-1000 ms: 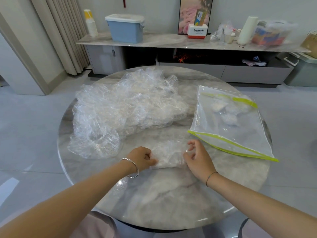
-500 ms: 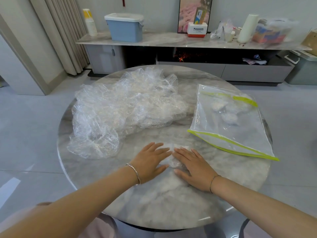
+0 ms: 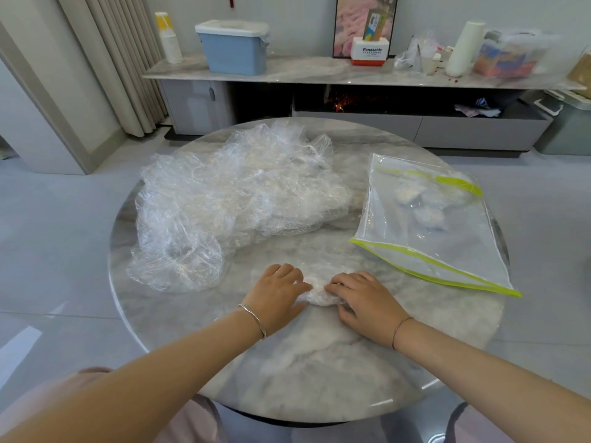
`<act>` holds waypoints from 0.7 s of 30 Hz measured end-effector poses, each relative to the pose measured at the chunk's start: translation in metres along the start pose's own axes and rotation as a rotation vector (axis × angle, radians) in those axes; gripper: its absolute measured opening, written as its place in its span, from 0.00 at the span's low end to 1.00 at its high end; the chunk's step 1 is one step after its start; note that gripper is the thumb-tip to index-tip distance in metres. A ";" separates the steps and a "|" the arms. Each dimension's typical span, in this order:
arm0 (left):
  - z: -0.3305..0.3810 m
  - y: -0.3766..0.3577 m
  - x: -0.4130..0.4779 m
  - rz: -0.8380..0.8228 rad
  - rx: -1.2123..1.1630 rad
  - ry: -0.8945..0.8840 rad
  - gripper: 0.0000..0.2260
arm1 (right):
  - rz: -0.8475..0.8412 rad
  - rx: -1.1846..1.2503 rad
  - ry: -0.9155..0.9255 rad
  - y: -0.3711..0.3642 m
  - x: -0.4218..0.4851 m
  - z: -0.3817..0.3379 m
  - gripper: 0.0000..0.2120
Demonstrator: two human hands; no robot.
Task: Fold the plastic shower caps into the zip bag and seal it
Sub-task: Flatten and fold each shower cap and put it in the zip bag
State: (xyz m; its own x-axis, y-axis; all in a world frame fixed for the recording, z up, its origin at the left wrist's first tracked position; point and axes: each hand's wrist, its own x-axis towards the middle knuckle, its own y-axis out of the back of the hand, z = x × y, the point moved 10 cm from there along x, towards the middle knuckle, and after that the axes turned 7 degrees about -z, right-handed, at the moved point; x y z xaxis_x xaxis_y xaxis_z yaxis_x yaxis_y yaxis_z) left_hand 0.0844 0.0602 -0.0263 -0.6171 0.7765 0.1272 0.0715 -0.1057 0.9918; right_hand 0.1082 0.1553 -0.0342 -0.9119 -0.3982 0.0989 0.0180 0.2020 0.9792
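Observation:
A small folded clear plastic shower cap (image 3: 316,282) lies on the round marble table (image 3: 319,362), near its front middle. My left hand (image 3: 276,294) grips the cap's left end with curled fingers, thumb on the plastic. My right hand (image 3: 363,298) holds the right end, its fingertips curled onto the bundle. A big loose pile of clear shower caps (image 3: 233,199) covers the table's left and back. The clear zip bag (image 3: 447,247) with yellow-green edges lies flat at the right. Inside it, near its far end, sit a few folded caps (image 3: 419,206).
Behind the table runs a low marble sideboard (image 3: 319,71) with a blue lidded bin (image 3: 232,47), paper cups, a white roll and bags. Curtains hang at the back left. Bare marble shows in front of my hands, with grey floor all round the table.
Half a second ago both hands lay flat, pressing the cap down. Now their fingers have curled in and gathered the cap into a smaller bundle between them.

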 end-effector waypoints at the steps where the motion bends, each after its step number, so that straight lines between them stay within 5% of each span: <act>1: -0.001 0.002 0.000 0.005 -0.029 0.016 0.09 | 0.002 0.023 -0.008 0.000 0.001 0.002 0.18; 7: -0.017 0.004 0.006 -0.118 -0.191 0.144 0.16 | 0.012 0.468 -0.292 -0.001 0.000 0.036 0.07; 11: -0.035 -0.007 0.002 -0.181 -0.352 0.291 0.16 | 0.028 0.708 -0.415 -0.005 -0.003 0.044 0.11; 18: -0.044 -0.028 -0.005 -0.323 -0.542 0.418 0.11 | 0.030 0.660 -0.540 -0.012 -0.009 0.052 0.11; 21: -0.044 -0.017 -0.004 -0.289 -0.412 0.420 0.11 | 0.031 0.580 -0.597 -0.011 -0.012 0.056 0.15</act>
State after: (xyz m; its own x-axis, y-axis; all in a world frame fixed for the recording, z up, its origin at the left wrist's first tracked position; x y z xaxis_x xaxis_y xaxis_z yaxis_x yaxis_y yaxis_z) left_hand 0.0509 0.0315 -0.0446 -0.8261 0.5092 -0.2412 -0.3977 -0.2236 0.8899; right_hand 0.0962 0.2084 -0.0561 -0.9816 0.1232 -0.1459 -0.0186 0.6990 0.7149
